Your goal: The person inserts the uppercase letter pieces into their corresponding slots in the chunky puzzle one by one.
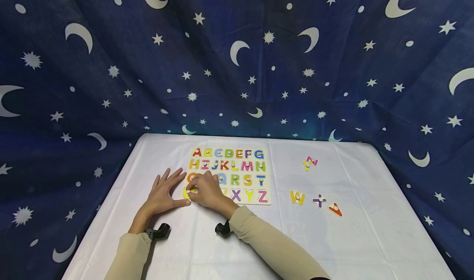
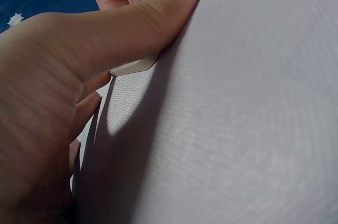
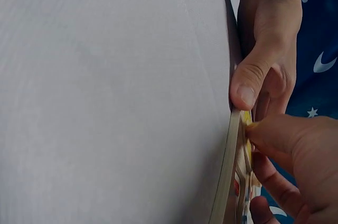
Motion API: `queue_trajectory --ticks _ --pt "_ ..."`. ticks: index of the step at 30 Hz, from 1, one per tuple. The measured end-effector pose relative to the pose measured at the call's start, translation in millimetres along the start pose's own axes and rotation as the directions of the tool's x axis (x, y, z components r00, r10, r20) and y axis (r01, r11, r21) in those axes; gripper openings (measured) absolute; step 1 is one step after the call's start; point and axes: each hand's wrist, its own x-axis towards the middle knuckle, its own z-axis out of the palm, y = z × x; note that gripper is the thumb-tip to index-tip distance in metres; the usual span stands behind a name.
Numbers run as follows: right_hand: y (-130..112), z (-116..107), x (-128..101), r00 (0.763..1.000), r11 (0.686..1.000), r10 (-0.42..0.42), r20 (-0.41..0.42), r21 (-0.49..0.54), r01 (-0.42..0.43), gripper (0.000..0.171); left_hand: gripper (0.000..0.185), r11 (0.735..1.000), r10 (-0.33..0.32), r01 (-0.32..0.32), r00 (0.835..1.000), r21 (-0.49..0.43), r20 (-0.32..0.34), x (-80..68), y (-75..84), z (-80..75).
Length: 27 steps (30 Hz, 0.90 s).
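Observation:
A wooden alphabet puzzle board [image 1: 222, 203] lies on the table, with knobbed letters in its upper rows. My right hand [image 1: 208, 190] reaches over its lower left corner. Thumb and forefinger pinch a yellow letter piece [image 3: 247, 118] in the bottom row, its shape mostly covered by the hand. My left hand [image 1: 163, 195] rests at the board's left side, fingers spread and fairly straight, with the thumb near the bottom left corner. In the left wrist view the thumb [image 2: 163, 10] lies along the board's edge.
Right of the board lie loose knobbed letters: a yellow W [image 1: 297, 197], a purple X [image 1: 319, 200], a red V [image 1: 335, 209], and a pink Z [image 1: 312, 161] against a yellow Y [image 1: 307, 166]. A dark blue moon-and-star curtain [image 1: 237, 86] hangs behind the white table [image 1: 363, 239].

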Motion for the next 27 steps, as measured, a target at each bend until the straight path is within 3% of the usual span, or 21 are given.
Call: queue_trajectory --ticks 16,27 --pt "-5.3 4.5 -2.8 0.999 0.998 0.035 -0.032 -0.043 -0.036 0.014 0.102 1.000 0.001 -0.001 1.000 -0.004 -0.005 -0.2 0.6 -0.8" --pt "-1.5 2.9 -2.7 0.999 1.000 -0.006 -0.035 -0.027 0.005 0.010 0.102 1.000 0.005 -0.005 1.000 0.001 -0.005 0.2 -1.2 -0.7"
